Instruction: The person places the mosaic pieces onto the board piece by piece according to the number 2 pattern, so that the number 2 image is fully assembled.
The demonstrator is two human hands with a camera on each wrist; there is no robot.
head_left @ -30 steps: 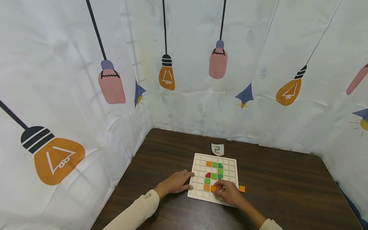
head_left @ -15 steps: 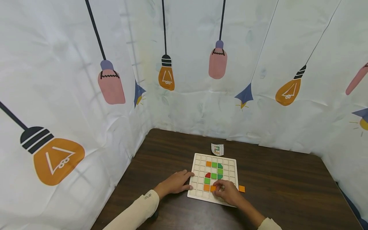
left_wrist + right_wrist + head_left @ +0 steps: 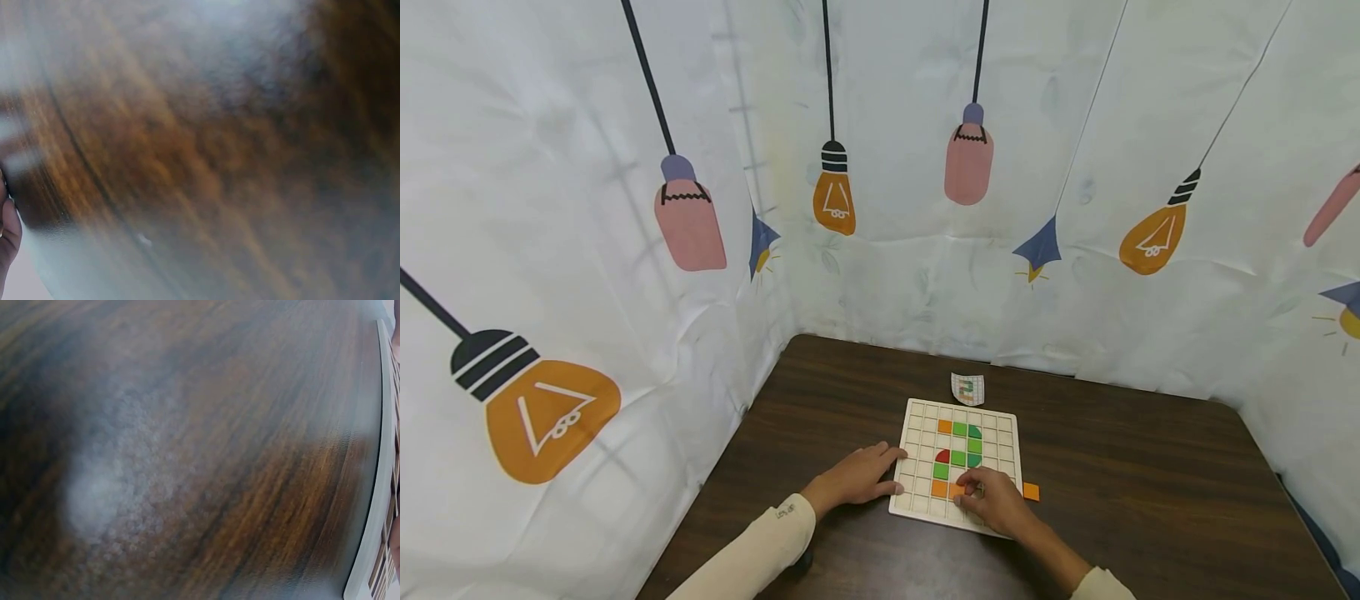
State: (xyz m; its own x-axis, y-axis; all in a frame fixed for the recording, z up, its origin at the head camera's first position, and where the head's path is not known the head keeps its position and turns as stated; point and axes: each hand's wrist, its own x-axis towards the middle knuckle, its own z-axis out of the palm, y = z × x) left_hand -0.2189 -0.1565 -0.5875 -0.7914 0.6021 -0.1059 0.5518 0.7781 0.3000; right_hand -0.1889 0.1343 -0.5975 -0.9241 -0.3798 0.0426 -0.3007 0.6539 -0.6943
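A pale wooden grid board (image 3: 917, 446) lies on the table, bearing green, orange and red tiles set in a winding line. My left hand (image 3: 859, 477), fingers extended, touches the board's left edge. Over the board's lower part, my right hand (image 3: 994, 502) pinches an orange tile (image 3: 955, 490) between thumb and fingers. That tile sits right beside another orange tile (image 3: 939, 489). A red quarter-round tile (image 3: 943, 457) and a green square tile (image 3: 941, 472) lie above them. The left wrist view catches only a sliver of a hand; the right wrist view catches the board's rim (image 3: 374, 519).
A loose orange tile (image 3: 1032, 492) lies by the board's right edge. Behind the board is a small printed card (image 3: 967, 389) with a coloured grid pattern. The dark wooden table (image 3: 1120, 467) is bordered by a white curtain (image 3: 895, 283) printed with lamps.
The orange tile under my right fingers has shifted very slightly and now lines up with the orange tile beside it. My left hand stays where it was.
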